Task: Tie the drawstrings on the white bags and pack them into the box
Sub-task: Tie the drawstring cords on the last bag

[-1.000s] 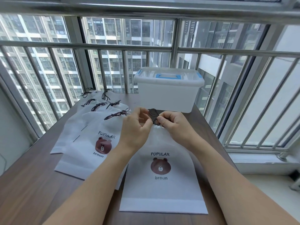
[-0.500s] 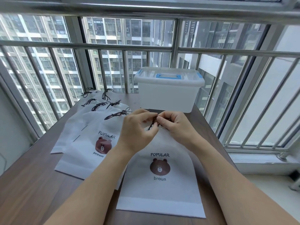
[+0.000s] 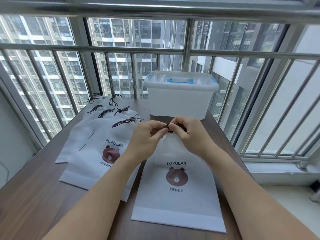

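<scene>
White fabric bag lies flat on the worktop, near centre, printed with a brown bear, "POPULAR" and "broun". Its gathered neck is largely hidden behind both hands. Left hand and right hand meet at the neck, fingers pinching the dark drawstring; only a small bunch of cord shows, knot state unclear. Stack of like bags lies left, overlapping, count uncertain, cords bunched at far ends. Translucent box with blue-handled lid on stands far centre.
</scene>
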`<state>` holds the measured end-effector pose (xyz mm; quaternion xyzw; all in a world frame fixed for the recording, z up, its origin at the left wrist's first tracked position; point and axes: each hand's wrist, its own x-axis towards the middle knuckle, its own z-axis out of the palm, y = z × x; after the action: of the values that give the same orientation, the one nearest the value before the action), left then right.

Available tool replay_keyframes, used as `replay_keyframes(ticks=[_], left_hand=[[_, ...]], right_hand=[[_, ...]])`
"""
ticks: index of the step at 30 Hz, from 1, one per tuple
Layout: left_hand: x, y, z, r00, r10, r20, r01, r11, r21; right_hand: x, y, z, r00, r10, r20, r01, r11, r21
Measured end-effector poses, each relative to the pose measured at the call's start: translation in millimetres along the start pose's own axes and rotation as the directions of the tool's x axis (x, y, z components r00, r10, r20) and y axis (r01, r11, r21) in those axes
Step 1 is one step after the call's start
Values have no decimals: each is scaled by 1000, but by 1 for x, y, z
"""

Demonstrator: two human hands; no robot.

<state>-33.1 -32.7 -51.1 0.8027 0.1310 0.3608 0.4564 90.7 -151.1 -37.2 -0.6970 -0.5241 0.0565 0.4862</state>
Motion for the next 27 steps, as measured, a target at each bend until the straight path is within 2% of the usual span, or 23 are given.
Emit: replay_keyframes(ticks=[3,5,8,11,15,22,24,27], left_hand=[[2,1,0,994,-100,36,102,993,-63],[3,1,1,972,-220,84,232,955,-186],[2,1,1,904,-367,220,428,790,-438],[1,-1,-2,867,-380,323,499,660,-562],[0,1,-3,850,-392,353,527,623,-578],[-1,2,-7,778,-407,479,628,516,-582],[-2,3,-6,786,-419,455,618,544,-567],[-3,4,-3,805,-432,406,593,573,-566]], right_hand=[[0,1,-2,998,-42,-38,39,996,-76],[1,2,-2,997,-60,-48,55,993,-100],[1,1,0,995,-68,-70,64,996,-59],[3,2,1,998,-17,-57,23,994,110],[2,6,2,1000,3,30,-11,969,248],[2,8,-4,988,-21,151,-29,947,320],[1,8,-5,984,-19,178,-41,945,325],[2,11,-3,989,-34,143,-19,937,350]])
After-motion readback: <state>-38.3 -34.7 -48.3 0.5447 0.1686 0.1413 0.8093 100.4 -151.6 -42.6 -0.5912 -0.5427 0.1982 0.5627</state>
